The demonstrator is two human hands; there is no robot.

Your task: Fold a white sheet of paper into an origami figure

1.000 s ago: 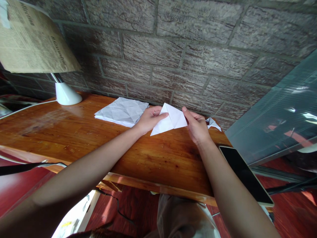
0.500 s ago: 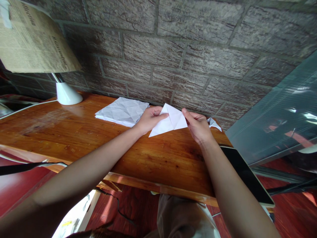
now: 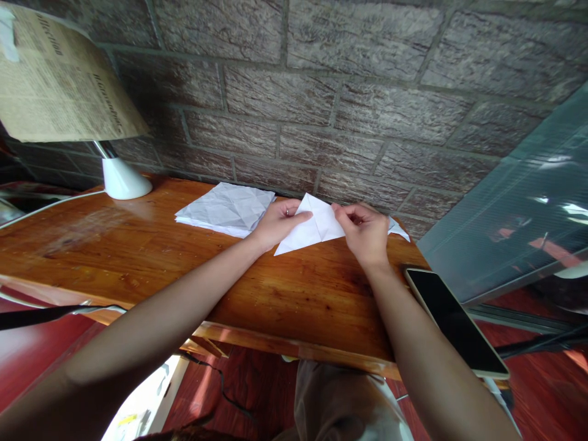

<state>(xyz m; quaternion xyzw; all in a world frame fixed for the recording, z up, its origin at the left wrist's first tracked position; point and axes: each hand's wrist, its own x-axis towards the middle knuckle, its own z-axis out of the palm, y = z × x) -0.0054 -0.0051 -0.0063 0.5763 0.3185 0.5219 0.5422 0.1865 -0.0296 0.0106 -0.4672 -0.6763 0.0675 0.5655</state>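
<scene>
A folded sheet of white paper (image 3: 309, 228) is held between my two hands, just above the wooden table. My left hand (image 3: 281, 222) grips its left side, thumb lying on top and fingers underneath. At the right edge, my right hand (image 3: 365, 228) pinches the paper between thumb and fingers. Creases run down from the paper's peaked top, and one pointed corner aims down toward me. Left of my hands lies a stack of creased white paper (image 3: 227, 207). Behind my right hand a small folded paper piece (image 3: 399, 229) is partly hidden.
The wooden table (image 3: 294, 294) runs along a grey brick wall (image 3: 285, 98). A lamp with a white base (image 3: 126, 179) and newsprint shade (image 3: 64, 79) stands at the left. A black-screened tablet (image 3: 454, 321) lies at the right edge, near my forearm, beside a translucent panel (image 3: 519, 202).
My right hand has shifted slightly left along the paper's right edge, its fingers more curled. My left hand and the paper stay nearly in place. More of the tablet shows.
</scene>
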